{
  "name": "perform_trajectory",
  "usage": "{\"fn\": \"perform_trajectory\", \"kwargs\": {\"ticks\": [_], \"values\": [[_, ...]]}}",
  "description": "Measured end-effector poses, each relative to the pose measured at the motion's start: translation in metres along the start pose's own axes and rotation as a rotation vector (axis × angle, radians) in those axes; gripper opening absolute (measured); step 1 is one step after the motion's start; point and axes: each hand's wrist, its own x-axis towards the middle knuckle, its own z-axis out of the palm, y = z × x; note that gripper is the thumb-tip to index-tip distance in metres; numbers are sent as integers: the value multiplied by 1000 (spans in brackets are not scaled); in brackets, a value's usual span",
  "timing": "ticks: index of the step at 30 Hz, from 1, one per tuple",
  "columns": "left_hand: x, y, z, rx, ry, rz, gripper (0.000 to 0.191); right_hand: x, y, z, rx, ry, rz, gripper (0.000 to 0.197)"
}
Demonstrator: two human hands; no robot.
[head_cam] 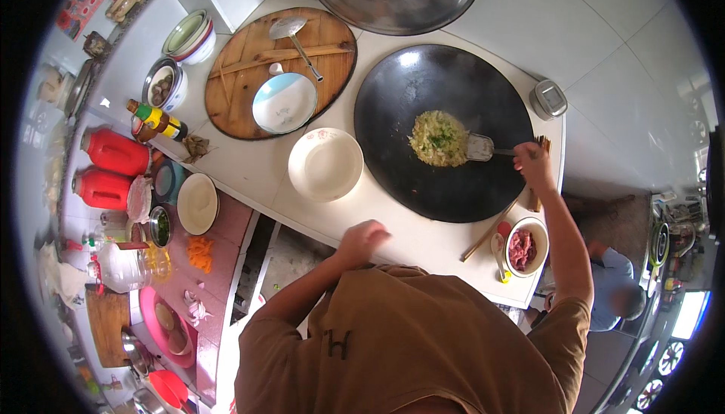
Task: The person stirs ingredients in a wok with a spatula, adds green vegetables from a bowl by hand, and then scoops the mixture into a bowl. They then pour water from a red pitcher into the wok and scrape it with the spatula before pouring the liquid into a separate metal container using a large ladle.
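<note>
A large black wok (419,187) is set in the white counter. Inside it lies a heap of pale, shredded or grain-like food with chopped greens (436,136). My right hand (531,162) grips the handle of a metal spatula (480,148), whose blade touches the heap's right side. Near the counter's front edge is my left hand (365,239), holding nothing that I can see; its fingers are partly curled and slightly blurred. Left of the wok stands a white bowl (325,165). A bowl of raw red meat (522,248) sits by my right forearm, with a pale spoon (499,252) beside it.
A round wooden lid (226,97) holds a plate (285,102) and a skimmer (300,46). A metal lid (396,9) leans behind the wok. Sauce bottle (158,122), red thermoses (116,152) and chopped orange vegetable (199,254) are at left. Another person (612,289) is at right.
</note>
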Motion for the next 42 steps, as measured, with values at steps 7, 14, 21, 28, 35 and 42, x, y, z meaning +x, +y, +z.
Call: {"fn": "perform_trajectory", "kwargs": {"ticks": [7,14,21,28,35,42], "values": [[-55,-71,-38,-278,288,-376,15,33,42,-11,320,32,390,22],[-66,-62,-54,-540,309,-447,9,32,22,96,358,100,187,17],[-75,-65,-65,-499,310,-424,15,3,-80,85,-420,-67,-467,19],[-73,-65,-67,-487,260,-375,18,24,-23,111,199,-41,69,20],[-83,-91,-69,-494,281,-369,17,28,-18,64,13,46,74,19],[-80,-85,-72,-512,294,-439,19,41,-45,13,-250,-14,372,17]]}}
